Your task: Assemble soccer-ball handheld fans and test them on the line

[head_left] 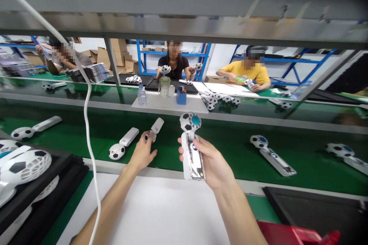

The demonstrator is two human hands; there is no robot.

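My right hand [214,160] is closed around the handle of a white handheld fan [191,157], holding it upright above the belt. Its head is a black-and-white football shape with a teal disc, and the handle's front looks clear, with parts visible inside. My left hand [143,151] reaches over the belt, fingertips on the ball head of another handheld fan [157,125], thumb spread away from it. That fan lies with its plain white handle pointing away from me. Just left of it lies a similar handheld fan [128,136], apart from my hand.
Fans lie along the green belt [218,149]. Black trays [316,206] flank a white sheet [166,206]; the left stack holds fans. A white cable [87,122] hangs at left. A red object [290,233] is at lower right. Several people work opposite, beneath a grey overhead beam [184,26].
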